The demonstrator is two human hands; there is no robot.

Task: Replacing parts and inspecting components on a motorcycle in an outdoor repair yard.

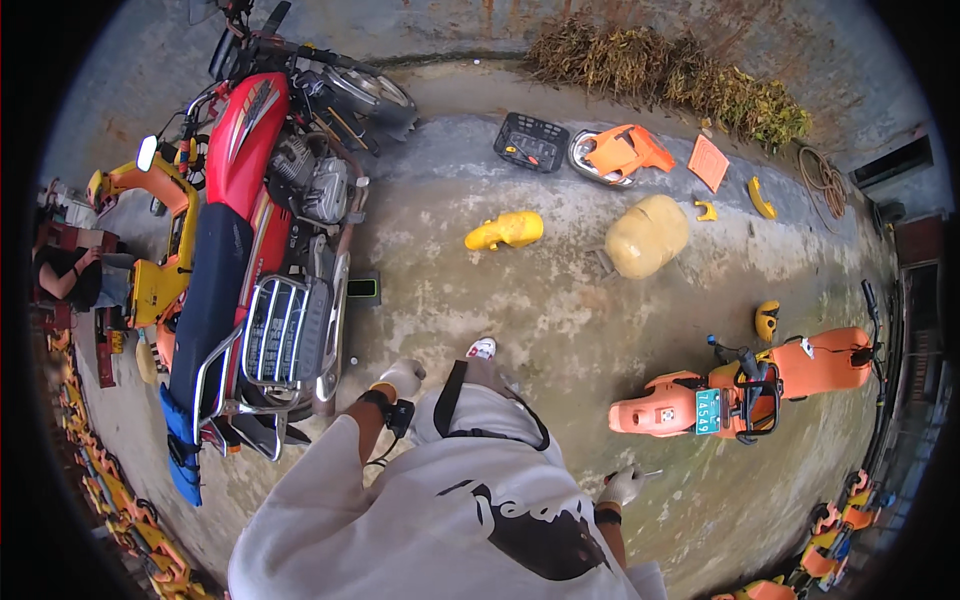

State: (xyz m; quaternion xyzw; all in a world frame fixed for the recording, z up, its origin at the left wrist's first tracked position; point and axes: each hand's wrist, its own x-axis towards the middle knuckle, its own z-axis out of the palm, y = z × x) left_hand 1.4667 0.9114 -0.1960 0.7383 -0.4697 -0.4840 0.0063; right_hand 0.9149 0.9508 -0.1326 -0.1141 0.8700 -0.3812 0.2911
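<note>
Both my hands wear whitish gloves and hang at my sides. My left hand is by my hip, to the right of the rear end of a red motorcycle and apart from it; its fingers are mostly hidden behind the back of the hand. In my right hand, closed fingers grip a slim metal tool that points to the right; its exact kind is too small to make out. Beyond that hand, an orange electric scooter with a teal plate lies or stands on the concrete, out of reach.
Ahead are a yellow fairing piece, a beige rounded tank, a black crate with small tools, and orange panels. A yellow scooter and a seated person are far left. Dry plants line the wall.
</note>
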